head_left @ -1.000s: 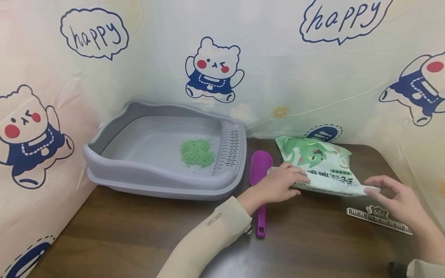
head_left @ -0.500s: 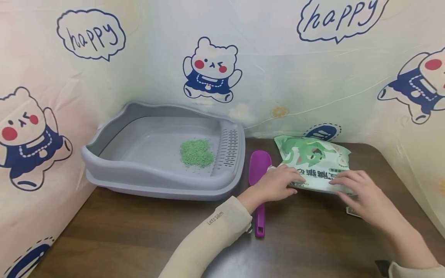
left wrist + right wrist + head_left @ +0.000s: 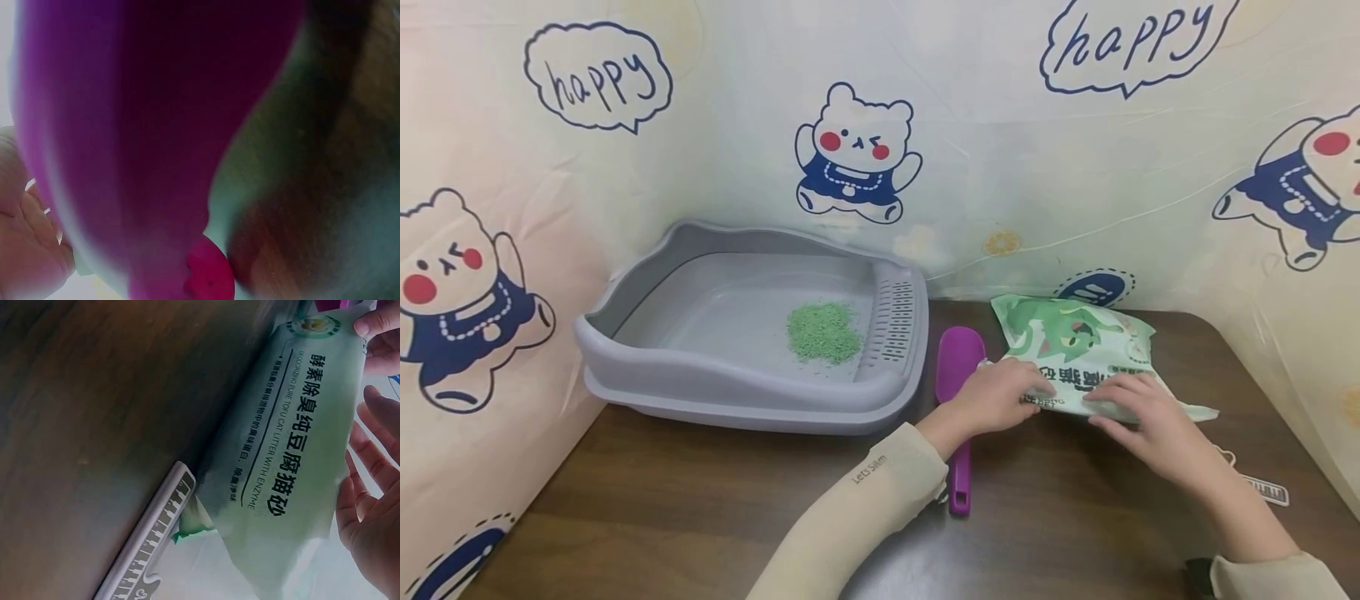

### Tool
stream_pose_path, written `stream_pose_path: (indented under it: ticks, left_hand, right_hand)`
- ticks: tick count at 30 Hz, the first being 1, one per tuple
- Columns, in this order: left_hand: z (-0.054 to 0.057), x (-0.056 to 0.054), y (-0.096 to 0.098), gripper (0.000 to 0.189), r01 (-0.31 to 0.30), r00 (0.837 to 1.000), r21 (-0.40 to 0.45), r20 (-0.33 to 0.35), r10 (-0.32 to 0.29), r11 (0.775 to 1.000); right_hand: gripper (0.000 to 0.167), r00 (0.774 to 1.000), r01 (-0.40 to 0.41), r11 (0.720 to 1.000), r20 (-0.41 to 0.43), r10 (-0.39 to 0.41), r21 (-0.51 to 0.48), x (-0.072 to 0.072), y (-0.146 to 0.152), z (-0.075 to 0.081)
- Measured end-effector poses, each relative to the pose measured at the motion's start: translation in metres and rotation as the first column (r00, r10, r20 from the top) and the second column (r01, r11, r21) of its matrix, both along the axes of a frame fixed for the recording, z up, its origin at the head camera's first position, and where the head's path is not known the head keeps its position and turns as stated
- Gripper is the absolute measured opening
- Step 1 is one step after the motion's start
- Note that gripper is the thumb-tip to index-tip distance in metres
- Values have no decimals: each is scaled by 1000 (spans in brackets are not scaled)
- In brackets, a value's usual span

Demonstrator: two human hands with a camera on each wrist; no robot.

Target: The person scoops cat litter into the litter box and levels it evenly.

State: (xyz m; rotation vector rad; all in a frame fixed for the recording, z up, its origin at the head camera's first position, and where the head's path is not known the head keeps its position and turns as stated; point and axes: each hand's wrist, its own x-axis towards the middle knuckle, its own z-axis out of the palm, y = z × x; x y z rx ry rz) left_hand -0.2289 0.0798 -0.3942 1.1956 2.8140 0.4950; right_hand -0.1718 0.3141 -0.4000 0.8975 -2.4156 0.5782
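Note:
A green and white bag of cat litter [image 3: 1075, 337] lies on the table at the right, its printed side panel towards me in the right wrist view. My left hand [image 3: 1003, 396] pinches its near left corner, thumb in front of the edge. My right hand [image 3: 1138, 421] rests along the near edge, fingers loosely bent and touching the bag. Under my left forearm lies a purple scoop [image 3: 961, 362], which fills much of the left wrist view. A clip with a piano-key pattern [image 3: 147, 540] lies by the bag, partly hidden behind my right wrist in the head view.
A grey litter tray [image 3: 737, 400] stands at the left, with a small heap of green litter [image 3: 823, 333] inside by its slotted end. A printed curtain [image 3: 970, 150] encloses the brown table [image 3: 662, 500] at the back and both sides.
My right hand has let go of the bag's right corner and slid left along its near edge. That corner now sticks out freely. My left hand has stayed in place.

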Motion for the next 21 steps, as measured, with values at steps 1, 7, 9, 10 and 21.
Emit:
stream_pose_path:
  ticks: [1,7,9,10,21]
  left_hand:
    - [0,0,0,30,-4,1000,-1,2,4,1000]
    - [-2,-2,0,26,-29,1000,9,7,29,1000]
    - [-2,-2,0,25,-36,999,14,5,36,999]
    - [-2,-3,0,25,-39,999,14,4,39,999]
    - [-3,-5,-1,22,-32,999,3,11,32,999]
  right_hand:
    - [38,1000,-5,1000,1,5,1,-1,0,-1]
    - [36,1000,-27,1000,10,27,2,-5,1,-6]
    - [37,999,-39,999,8,38,5,-7,1,-8]
    - [38,999,-45,999,9,45,6,-8,1,-9]
    - [39,997,-22,1000,73,22,1,-11,1,-13]
